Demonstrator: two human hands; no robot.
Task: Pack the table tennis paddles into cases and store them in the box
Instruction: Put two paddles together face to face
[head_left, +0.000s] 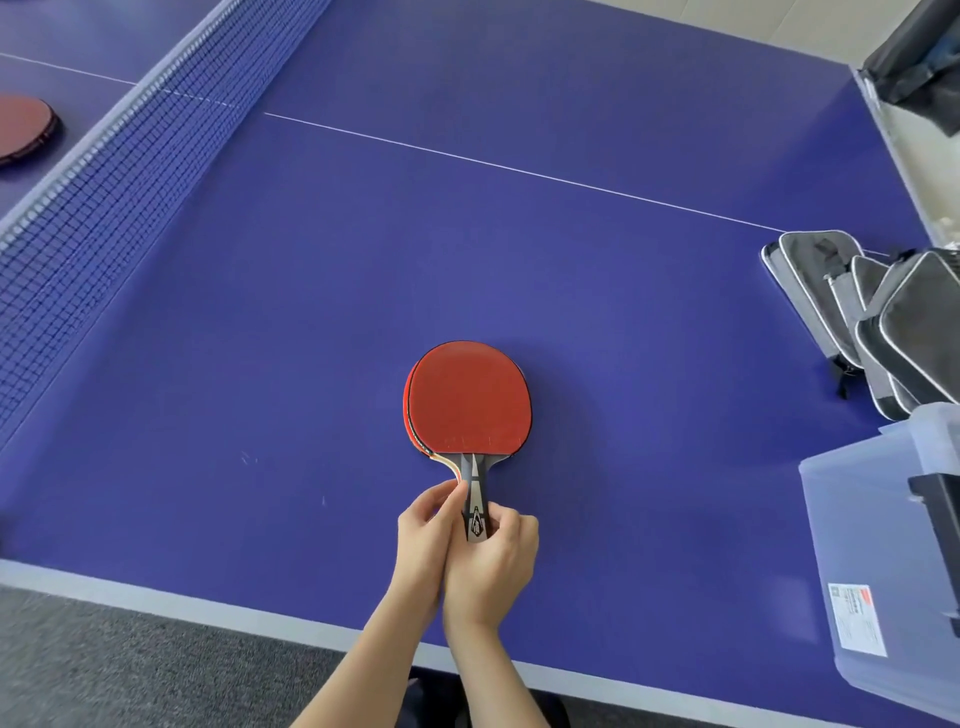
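1. The table (519, 218) is blue with a white centre line. The net (104, 208) crosses the upper left corner of the view.
2. The paddle (470, 397) lies flat on the table near the person's edge, red rubber up and handle (475, 501) pointing toward the person.
3. A second blade edge (410, 415) shows under it, offset slightly to the left. It looks like another paddle stacked beneath, but this cannot be confirmed.
4. The left hand (426, 525) is on the left side of the handle, with thumb and fingertips pinching it.
5. The right hand (493, 551) is on the right side, fingers curled round the butt end of the handle.
6. The two hands are together, touching each other, and both are clamped on the handle.
7. The cases (857, 312), grey and black with pale piping, are heaped overlapping at the right edge of the table, well apart from the paddle.
8. The box (883, 545), clear plastic with a white label (857, 618), sits at the lower right, just beside the cases. A dark item (935, 499) is inside it, cut off by the frame edge, so it cannot be identified.
9. The far paddle (21, 127), red face up, lies across the net at the left edge.
10. A black bag (914, 52) is off the table at the top right, and grey carpet (104, 665) shows below the table edge.
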